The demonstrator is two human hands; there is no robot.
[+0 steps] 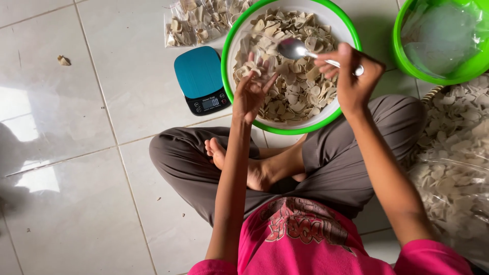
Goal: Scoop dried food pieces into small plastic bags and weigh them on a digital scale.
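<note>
- The right hand (354,81) is clenched round the handle of a metal spoon (298,50), whose bowl points left and hangs over the chips.
- The left hand (252,91) is released, palm up and fingers (265,65) spread, at the near left edge of the bowl (285,127); whether a chip lies in the palm I cannot tell.
- The bowl is white with a green rim, stands on the tiled floor (76,203) just beyond the crossed legs, and is heaped with pale chips (298,86).
- A teal scale (200,79) sits just left of the bowl on the floor.
- A clear bag (196,20) of chips lies beyond the scale, at the far edge.
- A green basin (443,40) stands far right, well apart from the right hand.
- More chips in clear plastic (453,153) pile up on the right, beside the knee.
- A lone chip (63,60) lies far left on the floor.
</note>
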